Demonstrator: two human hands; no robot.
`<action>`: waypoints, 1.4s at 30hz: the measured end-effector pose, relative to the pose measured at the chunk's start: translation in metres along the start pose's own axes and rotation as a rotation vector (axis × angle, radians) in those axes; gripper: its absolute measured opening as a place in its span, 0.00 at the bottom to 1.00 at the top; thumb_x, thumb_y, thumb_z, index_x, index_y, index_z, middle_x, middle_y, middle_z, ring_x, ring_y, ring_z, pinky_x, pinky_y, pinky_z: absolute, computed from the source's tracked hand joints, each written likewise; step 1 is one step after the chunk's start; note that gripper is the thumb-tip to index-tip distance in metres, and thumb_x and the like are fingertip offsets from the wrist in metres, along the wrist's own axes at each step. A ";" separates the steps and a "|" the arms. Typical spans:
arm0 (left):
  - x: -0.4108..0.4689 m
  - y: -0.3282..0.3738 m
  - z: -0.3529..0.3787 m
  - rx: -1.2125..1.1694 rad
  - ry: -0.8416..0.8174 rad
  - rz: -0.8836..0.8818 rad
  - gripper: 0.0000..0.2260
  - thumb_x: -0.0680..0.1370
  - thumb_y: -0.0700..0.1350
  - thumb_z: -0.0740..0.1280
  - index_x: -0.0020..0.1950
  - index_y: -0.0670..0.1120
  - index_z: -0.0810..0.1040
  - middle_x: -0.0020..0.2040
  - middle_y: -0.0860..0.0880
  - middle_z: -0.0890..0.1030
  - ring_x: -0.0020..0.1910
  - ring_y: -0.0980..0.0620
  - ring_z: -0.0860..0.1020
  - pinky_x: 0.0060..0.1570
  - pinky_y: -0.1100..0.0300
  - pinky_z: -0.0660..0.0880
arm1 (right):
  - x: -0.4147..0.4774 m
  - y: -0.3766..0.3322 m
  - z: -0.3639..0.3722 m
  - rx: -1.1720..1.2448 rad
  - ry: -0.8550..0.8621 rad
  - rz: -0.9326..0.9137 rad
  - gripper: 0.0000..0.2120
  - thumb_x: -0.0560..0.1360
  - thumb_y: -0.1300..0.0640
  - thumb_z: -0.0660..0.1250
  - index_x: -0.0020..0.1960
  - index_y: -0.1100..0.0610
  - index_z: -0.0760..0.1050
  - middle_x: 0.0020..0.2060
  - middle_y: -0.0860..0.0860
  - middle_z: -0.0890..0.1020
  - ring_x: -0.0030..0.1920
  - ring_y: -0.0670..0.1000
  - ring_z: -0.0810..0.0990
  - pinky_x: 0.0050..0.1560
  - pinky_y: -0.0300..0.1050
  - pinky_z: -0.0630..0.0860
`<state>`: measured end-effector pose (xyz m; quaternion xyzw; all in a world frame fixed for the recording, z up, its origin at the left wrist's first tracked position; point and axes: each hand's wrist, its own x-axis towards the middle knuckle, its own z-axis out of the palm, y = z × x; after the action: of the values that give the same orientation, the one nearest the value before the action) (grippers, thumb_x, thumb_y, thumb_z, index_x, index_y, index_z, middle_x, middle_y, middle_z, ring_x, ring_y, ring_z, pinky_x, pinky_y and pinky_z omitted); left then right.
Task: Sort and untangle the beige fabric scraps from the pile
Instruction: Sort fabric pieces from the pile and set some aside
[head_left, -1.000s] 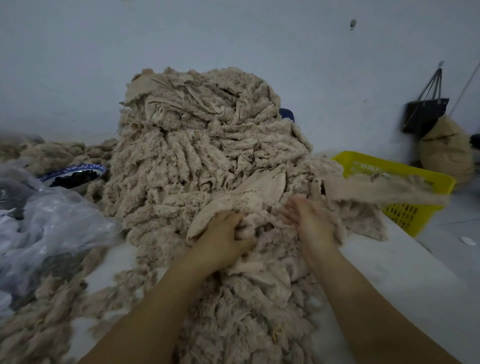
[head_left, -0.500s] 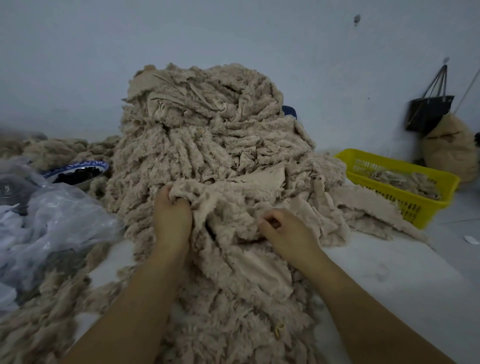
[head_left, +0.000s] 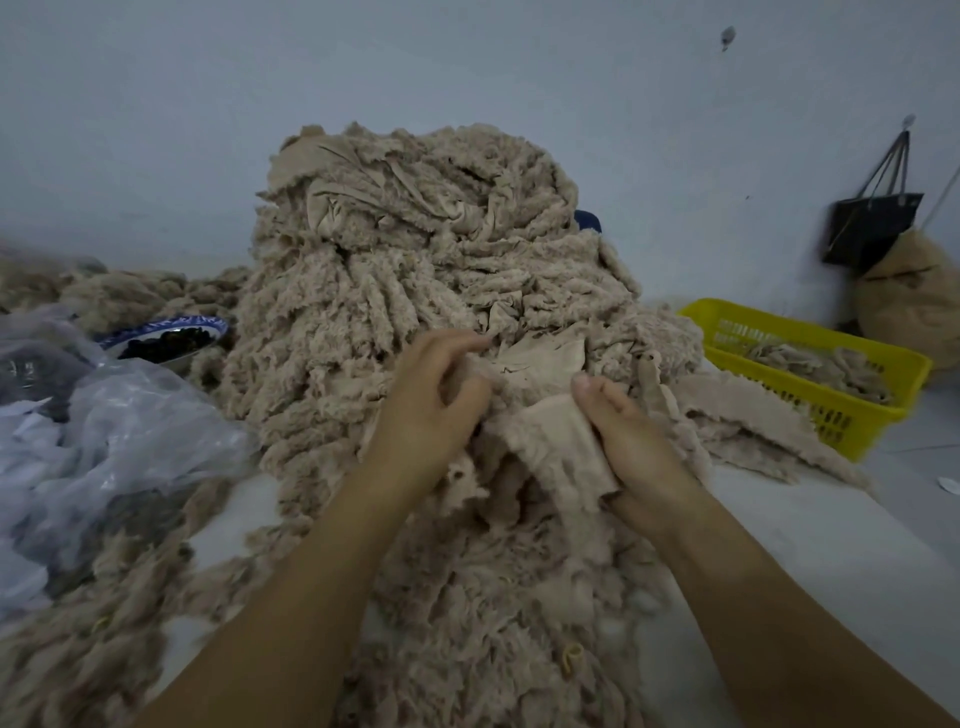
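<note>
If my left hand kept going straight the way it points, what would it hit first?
Most likely the pile of beige scraps just ahead of the left hand; depth is unclear, but nothing else intervenes.

No words, numbers or signs can be read here. A few thin dark marks sit on one smooth beige scrap (head_left: 535, 358), but they are too small to tell if they are letters.
</note>
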<state>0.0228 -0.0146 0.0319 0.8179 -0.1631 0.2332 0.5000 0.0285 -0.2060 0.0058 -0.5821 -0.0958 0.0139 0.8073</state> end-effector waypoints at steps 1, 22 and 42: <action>-0.003 0.005 0.004 -0.015 -0.083 0.028 0.09 0.77 0.56 0.64 0.57 0.65 0.74 0.54 0.70 0.73 0.55 0.67 0.73 0.50 0.75 0.70 | 0.003 0.000 -0.002 0.071 0.019 0.000 0.10 0.71 0.45 0.69 0.41 0.51 0.83 0.41 0.53 0.85 0.40 0.50 0.84 0.38 0.42 0.79; 0.005 -0.035 -0.021 0.441 0.161 -0.103 0.17 0.78 0.33 0.64 0.66 0.41 0.79 0.65 0.45 0.77 0.63 0.42 0.73 0.65 0.49 0.69 | -0.004 0.002 0.002 -0.048 0.033 0.004 0.03 0.65 0.35 0.75 0.36 0.31 0.82 0.43 0.36 0.86 0.46 0.37 0.84 0.48 0.38 0.81; -0.014 -0.037 0.019 0.648 -0.154 0.075 0.13 0.77 0.41 0.68 0.60 0.48 0.81 0.57 0.49 0.82 0.58 0.46 0.77 0.54 0.52 0.72 | -0.007 0.014 0.027 -0.451 0.056 -0.012 0.22 0.81 0.41 0.60 0.55 0.60 0.78 0.52 0.58 0.81 0.53 0.57 0.78 0.58 0.55 0.75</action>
<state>0.0334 -0.0146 -0.0102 0.9430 -0.1479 0.2286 0.1913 0.0179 -0.1775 0.0000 -0.7473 -0.0774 -0.0289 0.6593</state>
